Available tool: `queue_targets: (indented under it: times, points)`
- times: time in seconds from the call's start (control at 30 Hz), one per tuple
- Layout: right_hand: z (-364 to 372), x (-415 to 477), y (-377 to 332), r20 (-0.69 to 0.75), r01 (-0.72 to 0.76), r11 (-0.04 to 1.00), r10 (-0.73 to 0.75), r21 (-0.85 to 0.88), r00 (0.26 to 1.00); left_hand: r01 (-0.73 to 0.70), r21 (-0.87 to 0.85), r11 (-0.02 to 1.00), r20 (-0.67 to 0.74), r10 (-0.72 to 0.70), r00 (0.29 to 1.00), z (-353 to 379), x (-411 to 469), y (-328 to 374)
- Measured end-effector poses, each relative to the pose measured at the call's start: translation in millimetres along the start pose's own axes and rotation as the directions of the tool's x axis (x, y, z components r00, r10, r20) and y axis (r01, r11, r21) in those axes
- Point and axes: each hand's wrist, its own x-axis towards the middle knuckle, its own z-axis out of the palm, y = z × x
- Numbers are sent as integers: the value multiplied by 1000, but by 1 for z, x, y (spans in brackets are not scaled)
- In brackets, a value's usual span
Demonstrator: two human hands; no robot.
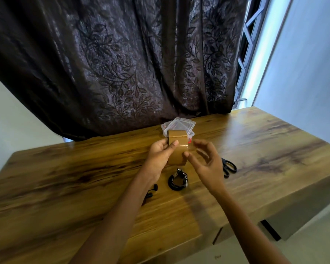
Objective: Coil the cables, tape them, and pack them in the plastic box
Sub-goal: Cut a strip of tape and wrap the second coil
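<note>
Gripping the tape roll (178, 149), the left hand (159, 155) leaves the spread-fingered right hand (208, 161) picking an edge that may restick.

A brown tape roll (177, 149) is held upright at frame centre, a clear plastic box (179, 125) just above it, a coiled black cable (177, 180) below.
</note>
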Motion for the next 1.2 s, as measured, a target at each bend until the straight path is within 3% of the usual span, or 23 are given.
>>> queue_targets:
  times: [0.13,0.3,0.43,0.73,1.0,1.13,1.2]
  points:
    - [-4,18,-22,41,255,923,-254,-289,966,-46,103,994,44,42,998,-2,-7,6]
    - [-1,29,-39,234,416,811,-347,-412,908,-88,116,989,90,78,993,1,-14,11]
    - [0,33,-42,271,507,722,-429,-470,862,-107,121,987,87,97,991,0,-17,15]
    - [8,38,-47,289,459,735,-358,-499,888,-120,127,985,71,111,991,-3,-20,19]
    - [18,39,-55,286,481,593,-396,-646,873,-139,136,981,95,127,987,-4,-24,20]
    - [19,46,-56,171,367,663,-343,-652,924,-154,160,975,75,144,987,-6,-24,17]
    - [19,51,-58,184,349,684,-305,-640,935,-147,155,977,62,138,988,-7,-24,16]
